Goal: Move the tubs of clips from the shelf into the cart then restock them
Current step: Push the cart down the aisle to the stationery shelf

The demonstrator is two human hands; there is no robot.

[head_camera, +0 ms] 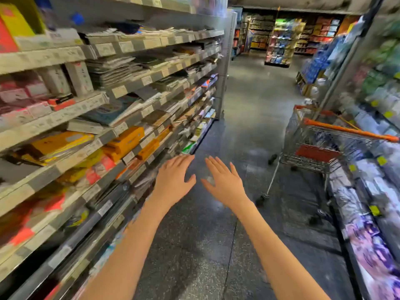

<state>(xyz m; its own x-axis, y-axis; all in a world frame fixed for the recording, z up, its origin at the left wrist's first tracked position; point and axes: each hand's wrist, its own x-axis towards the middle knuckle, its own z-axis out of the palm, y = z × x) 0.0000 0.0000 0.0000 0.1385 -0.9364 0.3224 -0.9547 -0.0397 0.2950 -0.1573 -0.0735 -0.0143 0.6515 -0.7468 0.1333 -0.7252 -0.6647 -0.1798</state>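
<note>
Closest in, I've got both forearms stretched out over the dark speckled floor [194,245], left hand [173,180] and right hand [225,182] side by side, palms down, fingers straight and spread, holding nothing and touching nothing. The left hand hovers just beside the lower edge of the shelf [91,148] that runs along my left side; the right hand hangs over bare floor. I'm looking for the tubs of clips and I can't pick them out: the shelf rows are smeared with blur, showing only yellow and orange packs, pink boxes and stacked paper goods behind price strips. Further out on my right stands the cart [324,146], wire basket with an orange handle and a red panel, well apart from both hands; its basket contents are hard to make out. A second blurred shelving run is cut off at the right edge. Beyond, the aisle opens toward more distant displays.
</note>
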